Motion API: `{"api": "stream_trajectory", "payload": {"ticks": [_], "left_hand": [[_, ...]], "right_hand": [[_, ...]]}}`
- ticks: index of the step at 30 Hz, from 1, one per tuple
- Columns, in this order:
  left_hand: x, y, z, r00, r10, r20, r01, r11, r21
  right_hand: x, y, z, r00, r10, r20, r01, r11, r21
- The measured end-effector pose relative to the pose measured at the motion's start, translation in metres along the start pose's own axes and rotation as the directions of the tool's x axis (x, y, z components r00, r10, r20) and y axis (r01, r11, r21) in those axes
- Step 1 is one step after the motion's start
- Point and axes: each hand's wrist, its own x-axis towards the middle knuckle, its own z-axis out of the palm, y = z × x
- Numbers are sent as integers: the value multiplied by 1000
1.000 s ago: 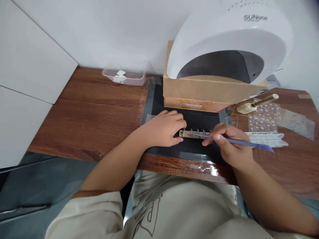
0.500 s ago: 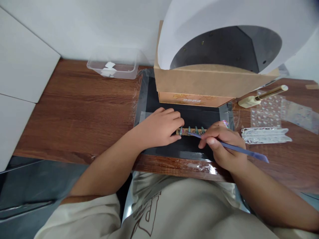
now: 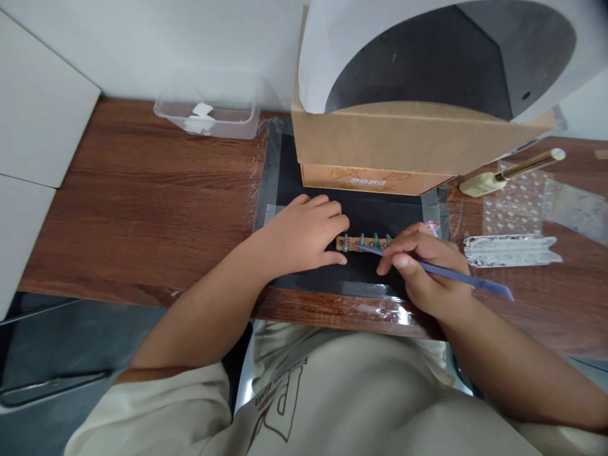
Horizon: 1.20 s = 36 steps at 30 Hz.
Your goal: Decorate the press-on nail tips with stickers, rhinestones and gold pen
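My left hand (image 3: 311, 234) rests at the left end of a short tan strip (image 3: 354, 243), its thumb and fingers apart around that end with nothing held. Several slim green press-on nails (image 3: 376, 240) stand crosswise along the strip, with tiny shiny bits near them. In my right hand (image 3: 430, 266) is a pair of lavender tweezers (image 3: 449, 273), gripped like a pen. The tip points left and reaches the strip between the leftmost nails. My right fingers hide the strip's right end. Beneath both hands is a black mat (image 3: 308, 277).
A cardboard box (image 3: 370, 142) and a white lamp-like hood (image 3: 316, 69) stand behind the mat. To the right are a gold-handled bottle (image 3: 482, 183), patterned sticker sheets (image 3: 513, 206) and a silvery tray (image 3: 513, 250). A clear plastic box (image 3: 237, 130) sits at back left.
My left thumb and index finger have parted from the strip's left end, which now shows between them. The tweezers have moved little. The camera view has shifted slightly.
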Motion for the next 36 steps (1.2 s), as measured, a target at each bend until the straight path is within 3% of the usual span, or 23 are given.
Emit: {"api": "stream_trajectory", "payload": {"ticks": [14, 28, 36], "left_hand": [[3, 2, 11, 1000, -18, 17, 17, 999, 50], [4, 2, 10, 998, -46, 37, 44, 999, 29], [5, 1, 11, 998, -57, 41, 55, 998, 37]], "right_hand": [[-1, -2, 1, 1000, 21, -11, -21, 1000, -20], [-2, -4, 2, 1000, 25, -6, -25, 999, -26], [-5, 0, 3, 984, 64, -166, -50, 995, 89]]}}
